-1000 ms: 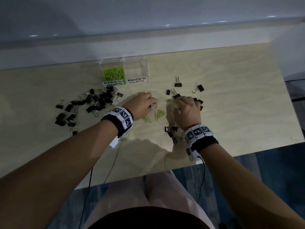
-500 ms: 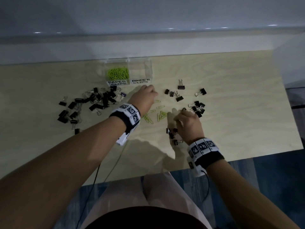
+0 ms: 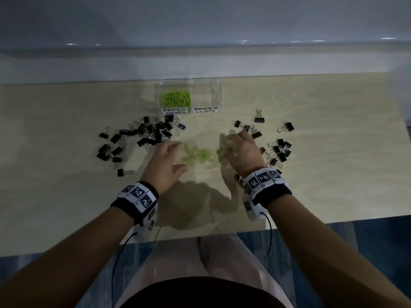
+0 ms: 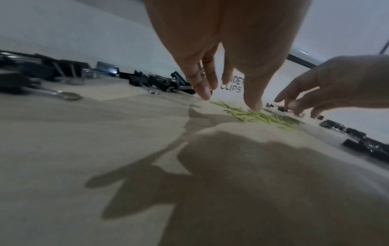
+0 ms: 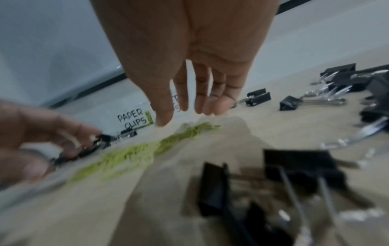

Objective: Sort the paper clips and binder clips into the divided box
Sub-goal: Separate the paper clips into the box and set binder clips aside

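Note:
A clear divided box [image 3: 219, 94] stands at the back centre; its PAPER CLIPS half holds green paper clips [image 3: 176, 98], and its BINDER CLIPS half looks empty. Loose green paper clips [image 3: 201, 157] lie in a row between my hands. My left hand [image 3: 172, 155] is spread at the row's left end, fingertips [image 4: 205, 95] down at the table. My right hand [image 3: 231, 147] hangs over the row's right end with straight fingers [image 5: 210, 106] just above the clips [image 5: 130, 156]. Neither hand holds anything. Black binder clips lie in a left pile [image 3: 142, 136] and a right group [image 3: 278, 152].
The wooden table [image 3: 333, 174] ends at a pale wall ledge behind the box. More binder clips [image 5: 273, 174] lie under my right wrist. Single binder clips [image 3: 259, 118] sit right of the box. The table's front edge is just behind my wrists.
My left hand has drawn back from near the box to the left end of the paper clips. My right hand has moved forward onto their right end. The loose paper clips look more gathered.

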The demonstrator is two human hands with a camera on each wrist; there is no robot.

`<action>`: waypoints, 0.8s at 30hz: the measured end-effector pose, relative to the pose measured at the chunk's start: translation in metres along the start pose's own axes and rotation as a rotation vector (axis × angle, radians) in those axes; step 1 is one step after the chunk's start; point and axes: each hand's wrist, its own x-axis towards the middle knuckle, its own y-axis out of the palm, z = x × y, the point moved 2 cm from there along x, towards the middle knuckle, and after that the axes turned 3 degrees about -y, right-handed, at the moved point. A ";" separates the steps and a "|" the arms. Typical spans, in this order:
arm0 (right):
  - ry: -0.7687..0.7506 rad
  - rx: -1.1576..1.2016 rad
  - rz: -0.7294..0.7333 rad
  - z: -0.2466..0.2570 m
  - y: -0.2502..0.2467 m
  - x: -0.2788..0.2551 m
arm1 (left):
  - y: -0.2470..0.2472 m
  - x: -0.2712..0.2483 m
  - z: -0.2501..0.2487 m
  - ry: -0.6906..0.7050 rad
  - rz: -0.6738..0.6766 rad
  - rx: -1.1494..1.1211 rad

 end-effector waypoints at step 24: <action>-0.178 0.078 0.059 0.022 0.016 0.004 | 0.000 0.045 -0.021 0.201 0.242 0.207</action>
